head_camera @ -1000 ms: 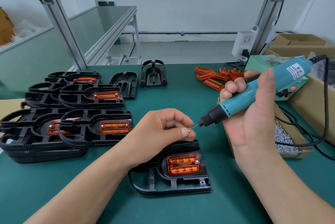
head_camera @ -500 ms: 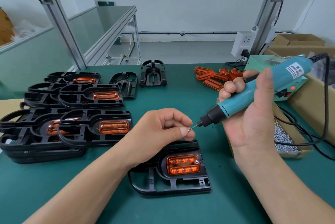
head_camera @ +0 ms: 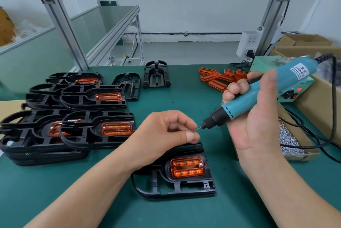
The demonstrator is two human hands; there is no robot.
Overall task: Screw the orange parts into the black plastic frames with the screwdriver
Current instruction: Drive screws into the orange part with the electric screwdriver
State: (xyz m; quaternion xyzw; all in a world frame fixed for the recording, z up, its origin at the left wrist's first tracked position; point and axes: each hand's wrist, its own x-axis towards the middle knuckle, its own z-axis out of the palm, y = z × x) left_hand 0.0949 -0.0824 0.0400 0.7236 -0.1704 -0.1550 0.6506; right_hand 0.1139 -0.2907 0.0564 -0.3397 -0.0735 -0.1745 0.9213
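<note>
Over green mat (head_camera: 184, 98), left hand (head_camera: 166, 131) pinches screw (head_camera: 193, 132) (right hand (head_camera: 258, 120) grips screwdriver (head_camera: 230, 110)).

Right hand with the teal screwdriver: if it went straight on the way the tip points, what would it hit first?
Probably the small screw pinched by the left hand; the right hand aims the electric screwdriver bit nearly against it.

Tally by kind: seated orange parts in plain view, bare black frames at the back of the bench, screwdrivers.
Seated orange parts: 5 (stacks may hide more)
Bare black frames: 2
Electric screwdriver: 1
Total: 8
</note>
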